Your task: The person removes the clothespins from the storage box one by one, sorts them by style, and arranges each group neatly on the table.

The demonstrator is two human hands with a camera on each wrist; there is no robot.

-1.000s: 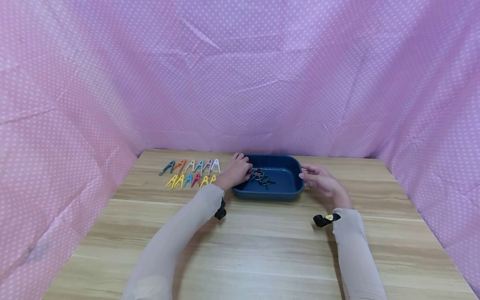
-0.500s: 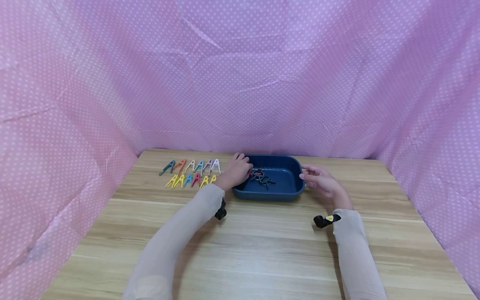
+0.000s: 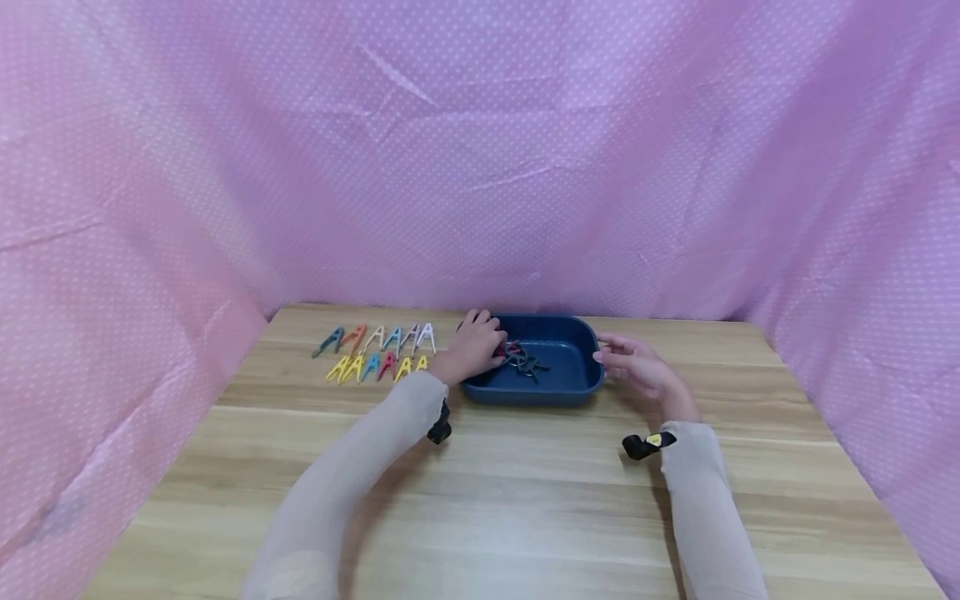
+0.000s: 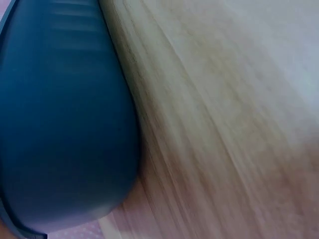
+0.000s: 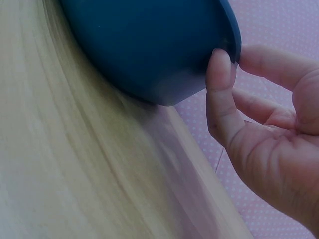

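Note:
A dark blue rectangular basin [image 3: 555, 397] with rounded corners stands at the back of the table. My left hand [image 3: 472, 346] grips its left end from above, fingers curled over the rim into the inside; the thumb is hidden. In the left wrist view only the basin's outer wall [image 4: 70, 124] shows large, with a bit of skin in the lower left corner. My right hand [image 5: 269, 119] pinches the right rim, thumb on the outer side and fingers behind. Inside the basin lie thin dark green pieces with loops [image 3: 528, 365] and a small red piece [image 3: 513, 347] close to my left fingers.
Left of the basin, several spring clips lie in two rows: a back row with a white clip [image 3: 427, 336] and an orange one [image 3: 353, 337], a front row with yellow clips [image 3: 355, 367]. Pink dotted cloth [image 3: 480, 167] hangs around the wooden table [image 3: 510, 500].
The whole head view has shifted slightly. Both hands stay at the two ends of the basin, and the clips keep their places.

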